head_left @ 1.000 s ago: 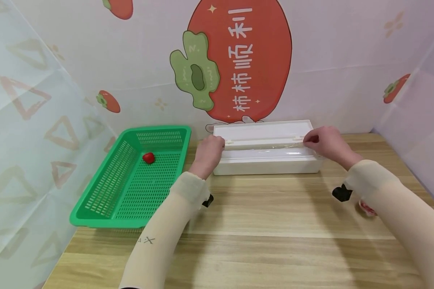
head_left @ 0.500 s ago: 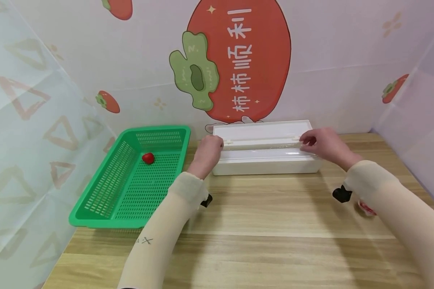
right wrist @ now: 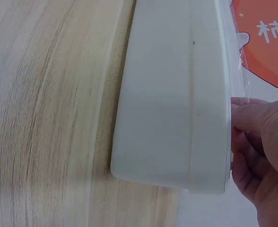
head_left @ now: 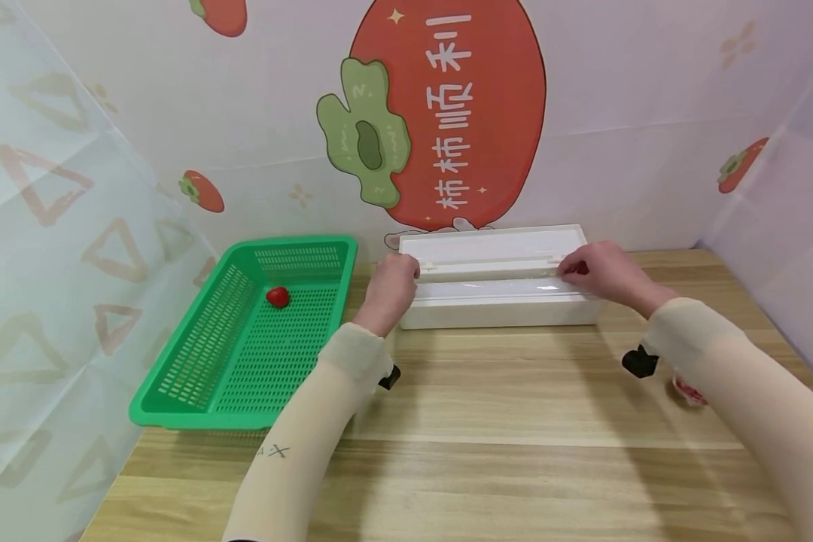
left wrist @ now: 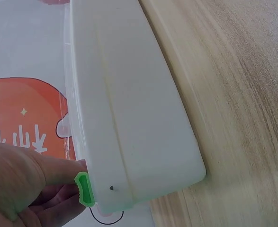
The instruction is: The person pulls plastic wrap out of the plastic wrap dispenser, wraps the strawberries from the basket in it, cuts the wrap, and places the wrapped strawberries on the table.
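A long white cling film dispenser (head_left: pixel 501 312) stands at the back of the table with its lid (head_left: pixel 491 245) raised. Clear cling film (head_left: pixel 488 286) stretches across its opening. At the left end, my left hand (head_left: pixel 391 290) pinches the film's edge; the left wrist view shows a small green clip (left wrist: pixel 85 189) on the dispenser's rim by those fingers. My right hand (head_left: pixel 606 271) pinches the film near the other end, thumb against curled fingers. From the right wrist, wrinkled film (right wrist: pixel 244 80) rises beside the dispenser above the fingertips, which are partly hidden behind the rim.
To the left sits a green plastic basket (head_left: pixel 342 301) with a red strawberry-like item (head_left: pixel 278 296) in it. A red and white object (head_left: pixel 689 391) lies partly behind my right sleeve. A printed backdrop (head_left: pixel 623 173) rises directly behind the dispenser.
My right hand has shifted slightly left along the dispenser; its fingers loosened half a second ago and now pinch the film again. My left hand has stayed in place.
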The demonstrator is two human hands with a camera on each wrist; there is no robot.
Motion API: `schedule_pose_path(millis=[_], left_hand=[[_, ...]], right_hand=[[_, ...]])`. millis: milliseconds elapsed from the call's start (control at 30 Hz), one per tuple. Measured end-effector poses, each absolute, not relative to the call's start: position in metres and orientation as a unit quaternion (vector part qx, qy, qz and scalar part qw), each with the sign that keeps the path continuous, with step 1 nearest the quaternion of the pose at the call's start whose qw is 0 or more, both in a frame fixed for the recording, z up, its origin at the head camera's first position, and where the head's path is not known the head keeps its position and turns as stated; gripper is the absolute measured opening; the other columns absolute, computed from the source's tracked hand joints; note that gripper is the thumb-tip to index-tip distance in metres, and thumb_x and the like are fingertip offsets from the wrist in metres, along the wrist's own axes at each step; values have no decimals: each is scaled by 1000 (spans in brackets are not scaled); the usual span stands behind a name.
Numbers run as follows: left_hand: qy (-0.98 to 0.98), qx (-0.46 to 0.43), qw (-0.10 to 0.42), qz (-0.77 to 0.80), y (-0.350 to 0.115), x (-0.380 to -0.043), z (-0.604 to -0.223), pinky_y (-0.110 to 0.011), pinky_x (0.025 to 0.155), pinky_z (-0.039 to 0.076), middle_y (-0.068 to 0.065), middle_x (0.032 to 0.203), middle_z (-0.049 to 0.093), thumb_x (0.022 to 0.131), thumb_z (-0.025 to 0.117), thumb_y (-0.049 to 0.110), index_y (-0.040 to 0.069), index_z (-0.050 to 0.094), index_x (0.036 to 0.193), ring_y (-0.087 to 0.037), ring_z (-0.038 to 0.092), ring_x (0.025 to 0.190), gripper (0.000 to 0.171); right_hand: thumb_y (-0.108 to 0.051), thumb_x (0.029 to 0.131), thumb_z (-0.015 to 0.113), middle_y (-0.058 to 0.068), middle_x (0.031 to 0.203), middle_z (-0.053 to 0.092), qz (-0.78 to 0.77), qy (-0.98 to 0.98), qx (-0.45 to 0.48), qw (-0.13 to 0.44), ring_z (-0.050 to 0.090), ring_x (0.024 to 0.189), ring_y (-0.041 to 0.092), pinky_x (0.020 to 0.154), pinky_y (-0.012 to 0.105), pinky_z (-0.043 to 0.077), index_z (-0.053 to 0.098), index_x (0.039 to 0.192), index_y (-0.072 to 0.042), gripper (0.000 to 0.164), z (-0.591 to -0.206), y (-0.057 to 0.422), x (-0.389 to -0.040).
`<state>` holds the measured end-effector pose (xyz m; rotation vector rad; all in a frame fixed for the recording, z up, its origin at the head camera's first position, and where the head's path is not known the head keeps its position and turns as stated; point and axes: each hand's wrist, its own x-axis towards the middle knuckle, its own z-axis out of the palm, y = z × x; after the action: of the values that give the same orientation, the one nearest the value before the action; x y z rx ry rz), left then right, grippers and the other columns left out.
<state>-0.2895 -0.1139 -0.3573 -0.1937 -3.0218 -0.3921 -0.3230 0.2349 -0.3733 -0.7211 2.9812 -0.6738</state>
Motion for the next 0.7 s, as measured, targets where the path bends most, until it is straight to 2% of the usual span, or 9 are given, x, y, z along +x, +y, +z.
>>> schedule_pose_path(millis=[167, 300, 433, 567, 700], left_hand=[[-988, -61, 53, -131, -115, -290, -357, -28, 65, 48, -5, 81, 68, 96, 55, 3, 7, 75, 87, -20, 57, 75, 22], [-987, -59, 54, -142, -117, -290, -355, -29, 66, 49, -4, 83, 71, 96, 55, 4, 9, 78, 89, -20, 59, 76, 24], [-984, -54, 58, -157, -120, -289, -353, -30, 69, 52, -4, 89, 73, 95, 57, 4, 10, 79, 92, -20, 61, 79, 23], [-984, -53, 61, -162, -120, -289, -353, -28, 66, 49, -3, 86, 72, 94, 57, 4, 11, 79, 89, -19, 59, 78, 23], [-984, -57, 65, -156, -120, -289, -354, -27, 64, 47, -3, 82, 71, 94, 56, 3, 11, 78, 85, -19, 58, 76, 25]], right_hand=[[-8, 86, 73, 8, 90, 73, -266, 941, -206, 28, 61, 78, 16, 69, 27, 50, 75, 90, -10, 4, -372, 237, -324], [-11, 86, 76, 7, 85, 72, -295, 936, -184, 49, 59, 74, 15, 62, 23, 47, 74, 87, -9, 4, -371, 238, -326], [-12, 86, 76, 6, 84, 73, -308, 934, -174, 55, 61, 76, 15, 64, 22, 47, 74, 88, -9, 5, -370, 240, -326], [-13, 84, 78, 5, 83, 72, -318, 933, -160, 46, 61, 74, 13, 65, 21, 47, 72, 87, -8, 8, -369, 243, -326], [-11, 86, 76, 8, 88, 73, -310, 932, -179, 52, 62, 77, 16, 64, 23, 49, 72, 96, -7, 12, -367, 243, -327]])
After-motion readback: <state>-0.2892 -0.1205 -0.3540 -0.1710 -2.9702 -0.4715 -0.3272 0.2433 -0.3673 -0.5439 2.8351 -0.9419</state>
